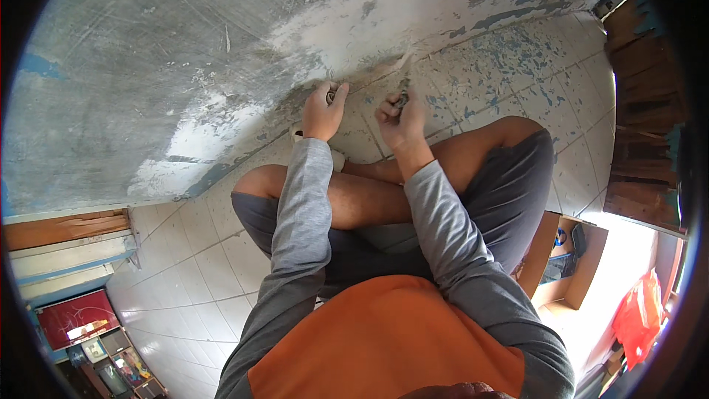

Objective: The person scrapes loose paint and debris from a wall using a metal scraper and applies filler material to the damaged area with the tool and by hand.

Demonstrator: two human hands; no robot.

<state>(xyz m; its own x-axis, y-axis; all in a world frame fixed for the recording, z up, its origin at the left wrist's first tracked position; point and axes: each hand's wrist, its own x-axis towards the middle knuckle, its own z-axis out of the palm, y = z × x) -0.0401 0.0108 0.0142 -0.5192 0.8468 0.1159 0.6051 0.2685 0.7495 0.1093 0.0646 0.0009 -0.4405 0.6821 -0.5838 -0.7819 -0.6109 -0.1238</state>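
Left hand [323, 112] curled close to wall [192, 37]; grip I cannot tell. Right hand [405, 120], farther off wall, closed on dark thing [402, 99]. Hands apart. Left could scrape wall if it slips; flakes [484, 74] beside wall could scatter if brushed.

Spreads out as a floor [196, 281] of pale square tiles; bears blue-grey paint flakes [543, 98], scattered thickest at upper right; carries an open cardboard box [588, 266] at lower right and a cross-legged person [384, 340].
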